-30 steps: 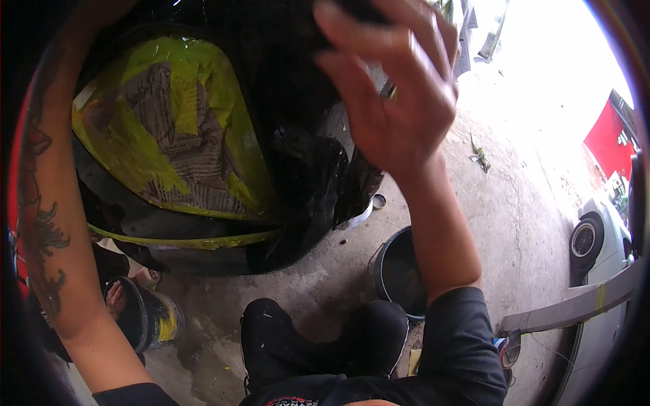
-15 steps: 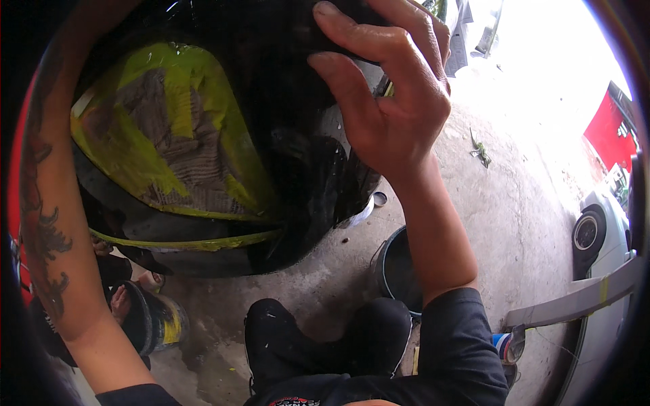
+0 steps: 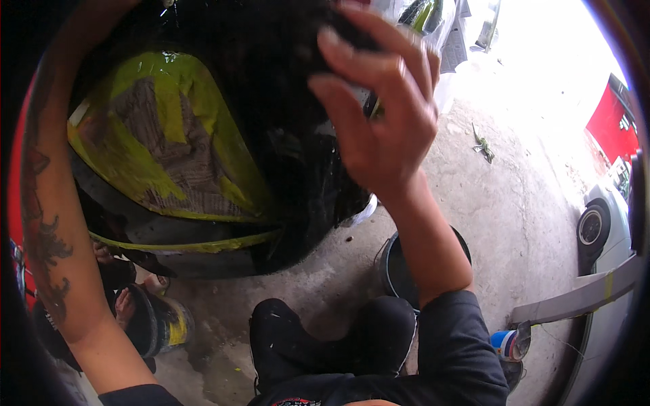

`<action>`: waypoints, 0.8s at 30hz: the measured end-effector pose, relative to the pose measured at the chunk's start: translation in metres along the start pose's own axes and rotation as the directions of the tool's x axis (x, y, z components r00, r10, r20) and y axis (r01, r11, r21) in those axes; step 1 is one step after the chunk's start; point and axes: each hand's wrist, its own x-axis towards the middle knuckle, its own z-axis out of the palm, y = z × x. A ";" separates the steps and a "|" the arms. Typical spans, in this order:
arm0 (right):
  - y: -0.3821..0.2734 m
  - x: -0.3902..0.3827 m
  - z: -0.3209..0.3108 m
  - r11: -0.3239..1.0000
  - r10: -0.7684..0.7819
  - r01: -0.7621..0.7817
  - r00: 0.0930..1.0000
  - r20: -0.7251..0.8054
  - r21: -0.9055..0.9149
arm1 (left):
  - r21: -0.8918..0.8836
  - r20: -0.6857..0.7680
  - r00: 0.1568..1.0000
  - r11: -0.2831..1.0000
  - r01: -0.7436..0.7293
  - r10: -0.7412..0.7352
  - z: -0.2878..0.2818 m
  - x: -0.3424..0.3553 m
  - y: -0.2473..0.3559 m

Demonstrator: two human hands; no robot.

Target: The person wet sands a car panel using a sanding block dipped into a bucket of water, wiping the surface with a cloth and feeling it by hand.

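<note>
A glossy black vehicle body panel (image 3: 301, 203) fills the upper left, in front of me. Newspaper (image 3: 186, 162) and yellow-green masking tape (image 3: 233, 159) cover a rounded area in it, and a tape strip (image 3: 189, 245) runs along a lower seam. My right hand (image 3: 389, 115) is at the panel's right side, fingers bent and smeared by motion. Something dark shows between its fingers, too blurred to name. My left forearm (image 3: 71, 271) reaches up along the left side; its hand is beyond the upper edge.
A dark bucket (image 3: 398, 271) stands below my right forearm on the concrete floor (image 3: 501, 223). Another person's hand (image 3: 125, 306) is at a yellow-marked black bucket (image 3: 159, 325), lower left. At right are a paint can (image 3: 502, 344), a grey strip (image 3: 575, 301) and a pale car (image 3: 613, 233).
My right hand has moved down and slightly left along the panel. The view has shifted a little; my left forearm stays in nearly the same place.
</note>
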 end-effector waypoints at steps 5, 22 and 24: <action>0.003 -0.002 -0.008 0.996 -0.039 0.044 0.997 0.062 -0.077 | -0.209 -0.018 0.988 0.967 0.148 -0.155 0.018 -0.008 -0.001; 0.017 0.011 -0.007 0.972 -0.219 0.226 0.970 0.102 -0.069 | -0.035 -0.041 0.998 0.998 -0.055 0.054 0.015 -0.004 -0.011; 0.019 0.006 -0.005 0.987 -0.161 0.162 0.985 0.064 -0.012 | -0.070 -0.089 0.996 0.997 0.020 -0.026 0.023 -0.010 -0.002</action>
